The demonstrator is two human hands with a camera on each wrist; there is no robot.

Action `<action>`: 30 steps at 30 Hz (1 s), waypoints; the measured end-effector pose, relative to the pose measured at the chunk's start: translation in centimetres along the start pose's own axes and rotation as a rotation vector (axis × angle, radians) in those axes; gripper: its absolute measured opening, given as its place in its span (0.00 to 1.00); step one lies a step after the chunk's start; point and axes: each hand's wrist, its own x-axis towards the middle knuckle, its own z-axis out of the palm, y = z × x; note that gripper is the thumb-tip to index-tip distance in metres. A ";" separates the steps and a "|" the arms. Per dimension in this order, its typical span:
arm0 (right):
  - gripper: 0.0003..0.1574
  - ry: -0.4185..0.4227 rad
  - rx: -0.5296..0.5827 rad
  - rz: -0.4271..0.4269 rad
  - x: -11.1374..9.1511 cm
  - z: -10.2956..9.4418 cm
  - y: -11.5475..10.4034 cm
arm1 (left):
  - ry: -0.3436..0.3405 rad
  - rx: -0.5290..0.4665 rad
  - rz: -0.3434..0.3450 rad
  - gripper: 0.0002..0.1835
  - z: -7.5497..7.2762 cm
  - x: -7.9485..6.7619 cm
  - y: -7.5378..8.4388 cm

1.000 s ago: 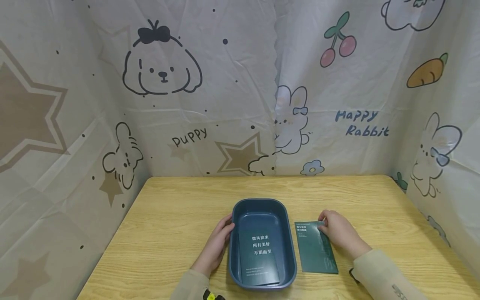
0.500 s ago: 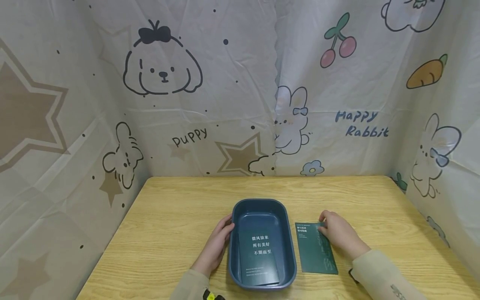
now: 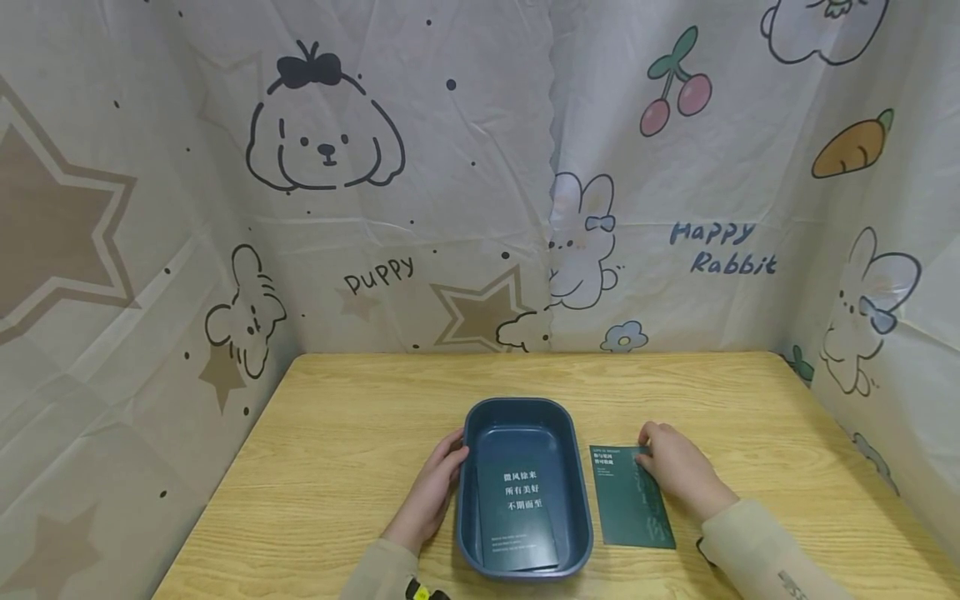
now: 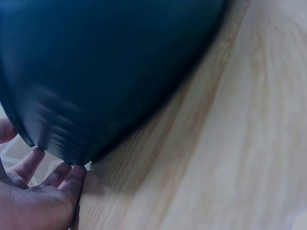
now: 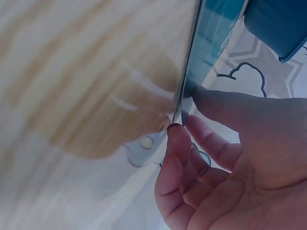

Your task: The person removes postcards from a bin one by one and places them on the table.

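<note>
Pretty sure we're at the pick-up step; our right hand pinches the green booklet at its far right corner, the rest stretching toward us beside the blue tub; our left hand just steadies the tub's side; next probably calls for a level lift.

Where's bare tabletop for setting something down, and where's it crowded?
Bare: the table left of the left grip, the strip between the blue tray and the curtain, and right of the right grip. Crowded: the narrow gap between blue tray and green card.
</note>
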 end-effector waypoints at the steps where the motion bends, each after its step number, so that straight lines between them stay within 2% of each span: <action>1: 0.11 0.000 -0.001 0.002 0.0 0.0 0.0 | 0.000 0.000 0.000 0.31 0.0 0.0 0.0; 14: 0.09 -0.008 -0.021 0.014 -0.2 -0.3 -0.2 | 0.000 0.003 -0.008 0.31 0.0 0.0 0.1; 21: 0.08 0.025 -0.026 0.015 -0.6 -0.5 -1.1 | 0.001 0.006 -0.013 0.32 0.0 0.2 0.0; 30: 0.08 0.108 -0.070 -0.071 -1.0 -1.2 -3.5 | 0.001 0.001 -0.001 0.31 -0.1 0.2 -0.2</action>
